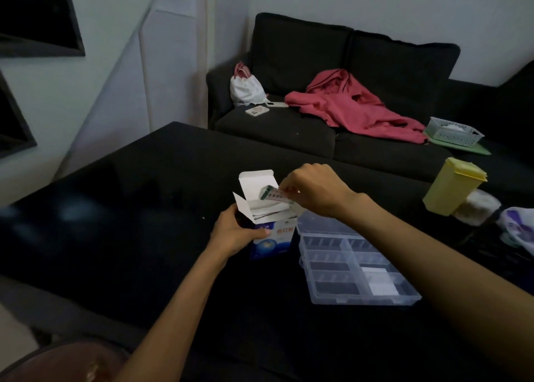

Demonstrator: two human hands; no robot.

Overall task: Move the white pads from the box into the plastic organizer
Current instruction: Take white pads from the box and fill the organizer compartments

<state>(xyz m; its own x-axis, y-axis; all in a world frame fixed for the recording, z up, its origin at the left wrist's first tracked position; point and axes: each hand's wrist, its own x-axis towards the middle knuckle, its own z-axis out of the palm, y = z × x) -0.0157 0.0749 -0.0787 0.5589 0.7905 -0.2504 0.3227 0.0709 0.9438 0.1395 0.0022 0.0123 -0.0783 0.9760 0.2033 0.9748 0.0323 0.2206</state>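
Observation:
A blue-and-white box (273, 238) stands upright on the black table (130, 222) with its top flaps open; white pads show inside its mouth. My left hand (234, 233) grips the box's left side. My right hand (315, 189) hovers over the opening and pinches a small packet with a green printed edge (270, 194), lifted just above the box. To the right lies the clear plastic organizer (355, 261) with its lid open and several compartments; a white pad (378, 280) lies in a near right compartment.
A yellow lidded container (453, 186) stands at the table's right, beside a furry object and a patterned bag. Behind the table is a dark sofa (332, 92) with a pink garment, a white drawstring bag, two phones and a white basket.

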